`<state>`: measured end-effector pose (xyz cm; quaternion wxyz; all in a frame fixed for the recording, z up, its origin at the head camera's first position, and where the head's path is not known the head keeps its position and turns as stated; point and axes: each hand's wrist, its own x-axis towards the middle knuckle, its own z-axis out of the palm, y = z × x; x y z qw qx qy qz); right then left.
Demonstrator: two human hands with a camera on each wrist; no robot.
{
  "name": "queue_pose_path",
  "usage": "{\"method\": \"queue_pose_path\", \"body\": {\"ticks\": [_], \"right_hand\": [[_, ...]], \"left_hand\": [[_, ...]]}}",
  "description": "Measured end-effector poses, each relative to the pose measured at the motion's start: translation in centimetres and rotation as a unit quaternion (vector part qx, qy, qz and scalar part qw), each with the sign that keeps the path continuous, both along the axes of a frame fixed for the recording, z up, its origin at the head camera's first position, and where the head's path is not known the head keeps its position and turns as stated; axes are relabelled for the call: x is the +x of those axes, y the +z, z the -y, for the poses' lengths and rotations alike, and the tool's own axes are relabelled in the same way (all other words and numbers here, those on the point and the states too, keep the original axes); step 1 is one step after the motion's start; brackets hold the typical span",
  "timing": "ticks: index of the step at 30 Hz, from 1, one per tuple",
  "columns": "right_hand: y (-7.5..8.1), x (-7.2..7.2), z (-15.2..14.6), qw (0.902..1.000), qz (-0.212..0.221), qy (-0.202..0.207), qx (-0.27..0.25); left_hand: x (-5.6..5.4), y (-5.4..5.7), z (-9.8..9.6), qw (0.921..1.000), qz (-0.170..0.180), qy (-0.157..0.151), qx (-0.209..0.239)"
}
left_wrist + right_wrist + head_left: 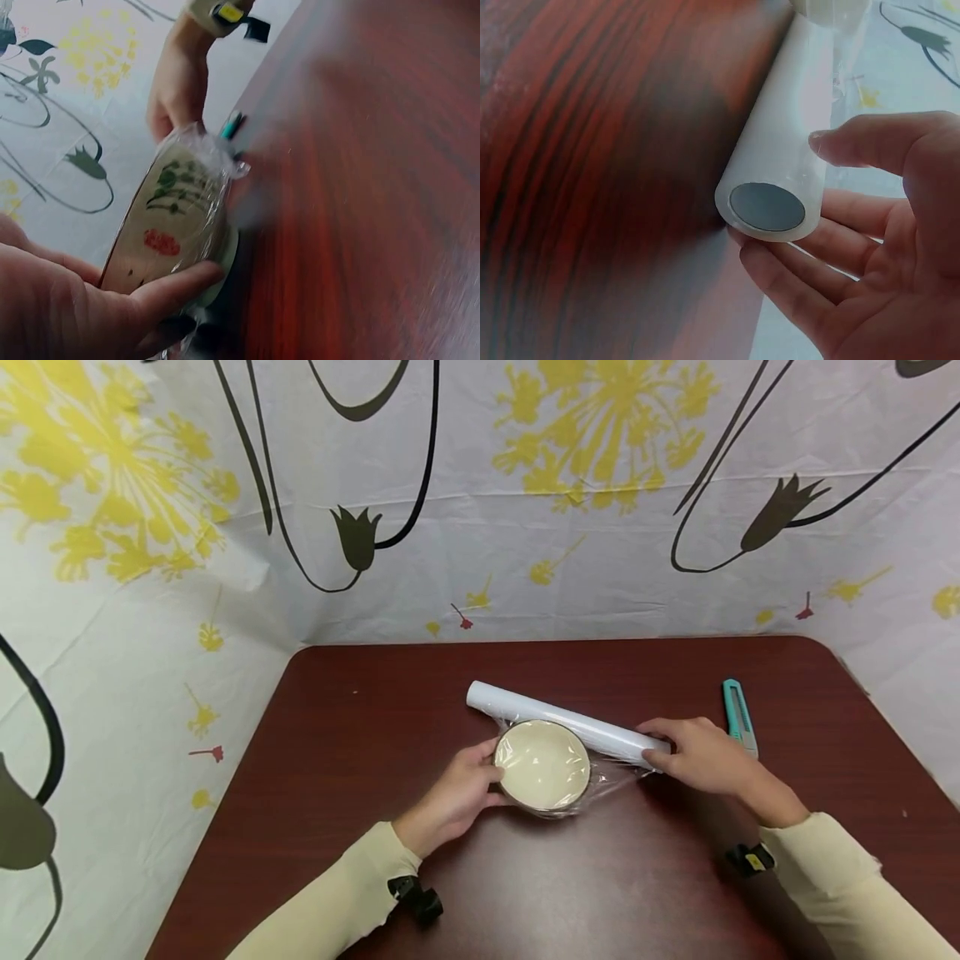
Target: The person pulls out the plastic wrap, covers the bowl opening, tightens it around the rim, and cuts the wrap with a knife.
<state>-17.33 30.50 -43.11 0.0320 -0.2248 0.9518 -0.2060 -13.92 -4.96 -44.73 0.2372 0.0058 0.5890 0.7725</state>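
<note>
My left hand [456, 792] grips the left side of a cream bowl [542, 764], thumb at the rim and fingers around its side. Clear film [609, 779] covers the bowl and stretches to the right, up to a white roll of plastic wrap [558, 718]. In the left wrist view, green and red painting decorates the wrapped bowl's outer wall [166, 217]. At the roll's right end, my right hand [705, 756] holds it between thumb and fingers. The right wrist view shows the roll's hollow end [767, 206] beside the fingers.
A teal utility knife [737, 710] lies on the dark red-brown table [375, 693], just beyond my right hand. Behind the table hangs a white cloth [465, 577] with flower prints. Both sleeves carry small black wrist devices.
</note>
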Motion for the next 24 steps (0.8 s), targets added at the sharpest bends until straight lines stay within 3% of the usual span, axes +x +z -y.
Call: {"method": "queue_pose_path", "body": {"ticks": [7, 18, 24], "right_hand": [[-0.1, 0.7, 0.8, 0.9999, 0.010, -0.002, 0.000], [-0.4, 2.1, 1.4, 0.9999, -0.005, -0.006, 0.015], [-0.6, 2.7, 1.5, 0.9993, 0.012, -0.025, 0.024]], "left_hand": [[-1.1, 0.1, 1.0, 0.9993, 0.002, -0.034, -0.016], [-2.2, -0.1, 1.8, 0.9978, 0.003, -0.059, -0.031], [-2.6, -0.2, 2.3, 0.9968, 0.001, -0.076, -0.026]]}}
